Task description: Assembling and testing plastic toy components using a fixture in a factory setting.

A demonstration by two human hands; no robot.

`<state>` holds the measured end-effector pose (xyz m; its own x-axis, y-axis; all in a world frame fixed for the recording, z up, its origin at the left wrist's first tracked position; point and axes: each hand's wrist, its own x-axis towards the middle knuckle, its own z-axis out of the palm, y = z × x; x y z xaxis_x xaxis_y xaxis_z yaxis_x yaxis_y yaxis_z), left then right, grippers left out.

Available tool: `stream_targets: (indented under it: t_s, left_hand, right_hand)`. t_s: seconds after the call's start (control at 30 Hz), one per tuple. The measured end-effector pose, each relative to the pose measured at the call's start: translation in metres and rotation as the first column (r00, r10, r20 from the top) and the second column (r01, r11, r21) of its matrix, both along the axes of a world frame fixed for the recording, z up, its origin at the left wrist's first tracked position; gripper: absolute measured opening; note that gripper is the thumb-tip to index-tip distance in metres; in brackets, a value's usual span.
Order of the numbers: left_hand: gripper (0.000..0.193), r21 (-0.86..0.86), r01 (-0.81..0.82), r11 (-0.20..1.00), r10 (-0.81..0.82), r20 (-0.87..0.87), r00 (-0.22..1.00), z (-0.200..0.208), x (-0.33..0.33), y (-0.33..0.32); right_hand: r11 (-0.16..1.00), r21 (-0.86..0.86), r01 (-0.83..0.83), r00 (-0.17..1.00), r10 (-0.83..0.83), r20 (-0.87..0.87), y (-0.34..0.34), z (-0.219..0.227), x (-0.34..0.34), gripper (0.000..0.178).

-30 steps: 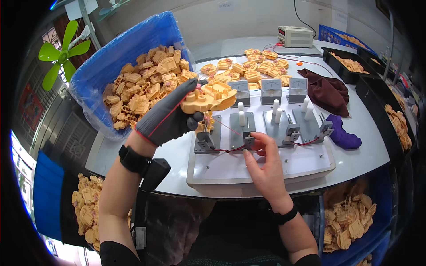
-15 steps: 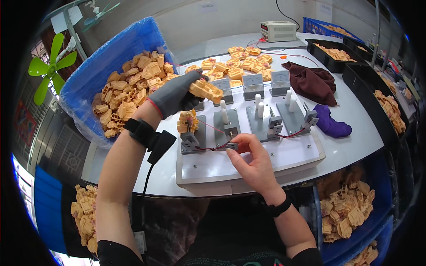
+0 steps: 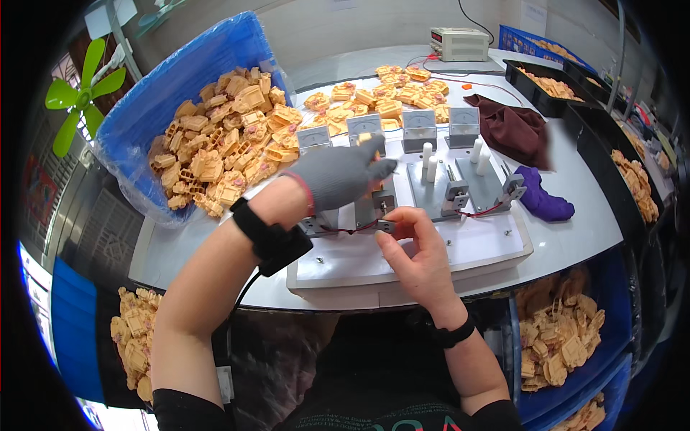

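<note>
Nearest, the dark shirt [image 3: 345,388] bears green and red lettering, and beyond it the bare right hand [image 3: 417,251] makes a narrow pinch, thumb and forefinger on a small grey block [image 3: 386,226] at a fixture's front edge. Over that fixture, the gloved left hand [image 3: 341,176] mostly hides a tan part [image 3: 364,137], so I cannot tell whether its fingers grip it. Behind stand dial meters [image 3: 420,128], scales too small to read, then loose tan pieces [image 3: 388,108].

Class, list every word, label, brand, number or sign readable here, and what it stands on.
Dial meters: scale markings, too small to read.
Pale boxy instrument: front markings, too blurred.
Wall sheet: faint print, too blurred.
Black shirt: small green print, unreadable; large letters cut off, no whole word.
</note>
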<state>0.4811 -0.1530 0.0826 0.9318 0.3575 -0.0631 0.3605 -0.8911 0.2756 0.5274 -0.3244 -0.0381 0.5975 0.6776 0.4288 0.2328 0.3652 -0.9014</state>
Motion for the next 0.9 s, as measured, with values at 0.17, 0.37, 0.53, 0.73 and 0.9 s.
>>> stream_targets:
  t_s: [0.17,0.37,0.53,0.73,0.9]
  left_hand:
    - [0.071,0.057,0.035,0.998,-0.032,-0.054,0.998,-0.003,-0.002,0.000]
    - [0.057,-0.127,-0.146,0.981,0.184,0.371,0.910,0.023,-0.058,0.055]
    - [0.068,0.015,-0.451,0.893,0.451,0.003,0.893,-0.033,-0.116,0.169]
    - [0.075,0.375,-0.388,0.842,0.433,-0.041,0.900,-0.080,-0.113,0.220]
    - [0.075,0.348,-0.448,0.824,0.512,-0.114,0.851,-0.101,-0.087,0.235]
  right_hand:
    - [0.997,0.003,0.081,0.995,-0.081,0.062,0.002,-0.004,0.001,0.033]
    - [0.964,0.046,0.261,0.957,-0.264,0.116,0.000,-0.009,0.001,0.045]
    - [0.968,0.067,0.244,0.958,-0.251,0.139,0.002,-0.010,0.000,0.048]
    - [0.982,0.052,0.181,0.979,-0.185,0.090,-0.001,-0.006,-0.004,0.049]
    - [0.980,0.008,0.196,0.979,-0.197,0.052,-0.001,-0.007,-0.004,0.048]
